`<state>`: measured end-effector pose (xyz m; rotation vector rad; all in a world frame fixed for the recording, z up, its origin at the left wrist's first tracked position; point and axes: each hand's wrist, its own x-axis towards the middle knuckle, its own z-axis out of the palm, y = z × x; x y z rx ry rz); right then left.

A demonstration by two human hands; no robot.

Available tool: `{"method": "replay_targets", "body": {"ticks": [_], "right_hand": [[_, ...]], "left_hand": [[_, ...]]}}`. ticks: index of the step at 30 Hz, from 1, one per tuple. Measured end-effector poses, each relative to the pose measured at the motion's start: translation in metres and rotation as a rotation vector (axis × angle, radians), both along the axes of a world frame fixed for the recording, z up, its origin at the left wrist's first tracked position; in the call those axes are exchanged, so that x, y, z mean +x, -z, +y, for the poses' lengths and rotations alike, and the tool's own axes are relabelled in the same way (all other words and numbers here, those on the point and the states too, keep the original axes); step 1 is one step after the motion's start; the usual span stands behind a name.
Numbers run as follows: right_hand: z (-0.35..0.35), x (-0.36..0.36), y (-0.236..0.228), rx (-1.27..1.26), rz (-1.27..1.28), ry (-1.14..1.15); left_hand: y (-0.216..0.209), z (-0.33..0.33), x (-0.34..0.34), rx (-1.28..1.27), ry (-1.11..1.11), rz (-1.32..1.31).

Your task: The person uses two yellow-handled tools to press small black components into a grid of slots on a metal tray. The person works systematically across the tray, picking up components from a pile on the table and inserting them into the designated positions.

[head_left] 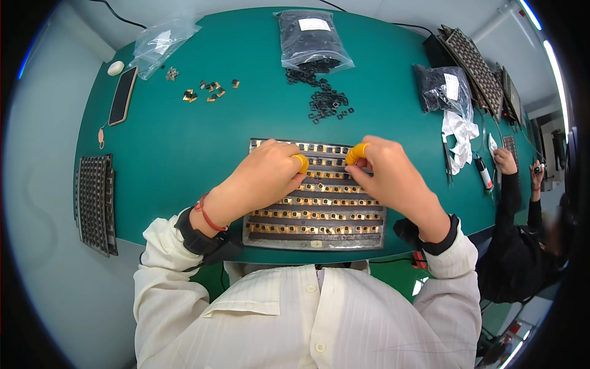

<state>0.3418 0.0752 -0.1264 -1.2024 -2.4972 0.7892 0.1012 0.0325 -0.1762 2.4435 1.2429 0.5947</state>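
Head view, nearest first: white shirt front and sleeves, dark cuffs, a red cord on the left wrist.

Left hand (267,175): fingers curled narrow, an orange finger cot on one fingertip (301,163), pressed down on the upper rows of the parts tray (316,240). Whether a piece is pinched beneath it cannot be told.

Right hand (387,175): likewise curled, orange cot on one fingertip (356,152), tips meeting those of the left hand over the same rows. Any part held is hidden by the fingers.

Parts tray: dark, slotted, lying under both hands and reaching back toward the body; rows of small gold-coloured components (319,215) fill the slots below the wrists.

Beyond the fingertips: a loose scatter of small black frames (326,101) spilling from an open clear bag (310,40).
Beyond and outward of the left hand: a few loose gold pieces (209,89), an empty clear bag (161,43), a phone (123,95), and stacked dark trays (95,203) beside the left elbow.
Outward of the right hand: a second bag of black parts (442,86), white wipes (460,132), more trays, and another person's hand (505,160) at the table edge.

Step in hand, by judgement: working a component in an upper row. The next move likely calls for fine fingertip placement, one slot along.
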Motion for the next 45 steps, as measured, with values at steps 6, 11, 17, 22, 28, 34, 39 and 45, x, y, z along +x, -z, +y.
{"method": "replay_targets", "body": {"ticks": [6,11,17,22,28,34,39,45], "right_hand": [[-0.018,0.003,0.025,-0.039,0.041,0.014],[-0.016,-0.002,0.034,-0.023,0.035,0.040],[-0.033,-0.005,0.029,0.100,-0.188,-0.062],[-0.033,-0.013,0.025,0.090,-0.310,-0.139],[-0.010,-0.012,0.009,-0.043,-0.245,-0.179],[0.044,-0.007,0.007,-0.101,0.027,0.098],[0.075,-0.009,0.022,-0.042,-0.085,0.220],[0.080,-0.026,0.031,-0.087,-0.046,0.193]], "left_hand": [[-0.017,-0.018,0.005,-0.012,-0.026,0.141],[-0.019,-0.027,0.005,-0.204,-0.135,0.247],[-0.029,-0.009,-0.005,-0.328,-0.109,0.166],[-0.021,0.032,-0.005,-0.234,-0.173,-0.281],[0.007,0.066,0.016,-0.049,-0.349,-0.150],[0.015,0.067,0.024,-0.054,-0.320,-0.092],[-0.005,0.055,0.021,-0.050,-0.283,0.031],[0.000,0.055,0.008,0.022,-0.399,0.051]]}}
